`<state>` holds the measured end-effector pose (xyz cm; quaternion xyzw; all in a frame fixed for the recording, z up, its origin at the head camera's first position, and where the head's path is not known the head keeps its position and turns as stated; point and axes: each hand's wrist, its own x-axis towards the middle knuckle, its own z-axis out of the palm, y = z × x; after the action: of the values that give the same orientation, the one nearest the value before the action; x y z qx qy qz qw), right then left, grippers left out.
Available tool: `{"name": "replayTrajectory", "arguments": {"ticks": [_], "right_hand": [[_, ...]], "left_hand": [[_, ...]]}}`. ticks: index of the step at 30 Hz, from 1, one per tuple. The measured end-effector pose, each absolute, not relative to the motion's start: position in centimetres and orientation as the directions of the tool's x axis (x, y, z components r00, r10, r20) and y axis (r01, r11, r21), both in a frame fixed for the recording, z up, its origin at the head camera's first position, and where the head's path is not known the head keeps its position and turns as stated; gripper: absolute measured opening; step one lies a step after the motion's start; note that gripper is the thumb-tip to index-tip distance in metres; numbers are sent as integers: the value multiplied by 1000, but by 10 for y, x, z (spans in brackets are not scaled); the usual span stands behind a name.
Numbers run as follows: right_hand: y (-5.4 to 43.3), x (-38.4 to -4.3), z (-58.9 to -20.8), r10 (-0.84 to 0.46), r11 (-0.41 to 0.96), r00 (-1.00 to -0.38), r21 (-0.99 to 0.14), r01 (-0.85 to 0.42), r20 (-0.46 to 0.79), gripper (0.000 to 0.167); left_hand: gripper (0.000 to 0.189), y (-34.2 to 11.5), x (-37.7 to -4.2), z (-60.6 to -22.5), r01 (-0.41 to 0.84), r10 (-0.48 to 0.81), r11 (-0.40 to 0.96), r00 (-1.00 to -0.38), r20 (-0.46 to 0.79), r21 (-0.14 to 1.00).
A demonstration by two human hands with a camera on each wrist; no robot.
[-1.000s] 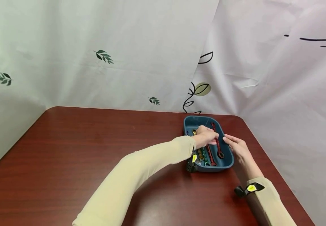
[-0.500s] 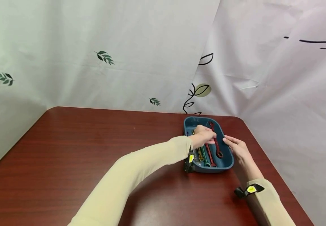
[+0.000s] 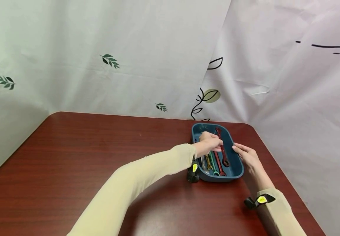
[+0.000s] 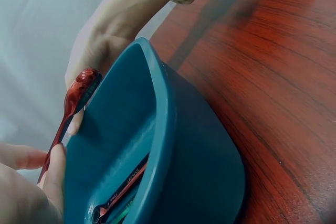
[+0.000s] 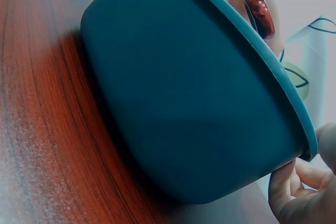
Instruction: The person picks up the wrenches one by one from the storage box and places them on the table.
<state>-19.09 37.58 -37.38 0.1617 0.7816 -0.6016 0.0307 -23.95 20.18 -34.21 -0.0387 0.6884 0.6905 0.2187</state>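
Note:
My left hand (image 3: 209, 144) is inside the blue bin (image 3: 241, 173), pinching a red wrench (image 3: 225, 160) between thumb and fingers. In the left wrist view that red wrench (image 4: 76, 95) tilts up above the bin floor, with its near end hidden by the hand. At the bin's right side, my right hand (image 3: 250, 158) grips the rim; in the right wrist view its thumb and fingers (image 5: 283, 184) hold the wall from both sides. Below my left hand lie another red wrench (image 3: 219, 165), a green wrench (image 3: 214, 165), a gold wrench (image 3: 208, 163) and a silver wrench (image 3: 203, 164).
The bin stands at the back right of a brown wooden table (image 3: 105, 147), near its right edge. Behind and beside the table hangs a pale curtain (image 3: 134, 59) with leaf prints. A dark blue piece shows at the bin's left wall, mostly hidden by the hand.
The left hand has drawn a little to the left inside the bin, carrying the red wrench with it. My right hand keeps its hold on the rim.

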Motion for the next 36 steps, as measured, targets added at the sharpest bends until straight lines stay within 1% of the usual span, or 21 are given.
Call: {"name": "replayTrajectory", "arguments": {"ticks": [12,26,36], "right_hand": [[374,-191,-374,214,206,-943,-932,298,-254,67],[373,-189,-376,229,233,-938,-921,313,-261,66],[375,-190,-376,224,182,-939,-935,304,-261,68]], "left_hand": [[27,189,-239,-346,-354,249,14,-904,-346,935],[32,170,-234,-346,-345,255,-29,-910,-327,938],[31,157,-237,-341,-370,320,-68,-888,-331,927]]}}
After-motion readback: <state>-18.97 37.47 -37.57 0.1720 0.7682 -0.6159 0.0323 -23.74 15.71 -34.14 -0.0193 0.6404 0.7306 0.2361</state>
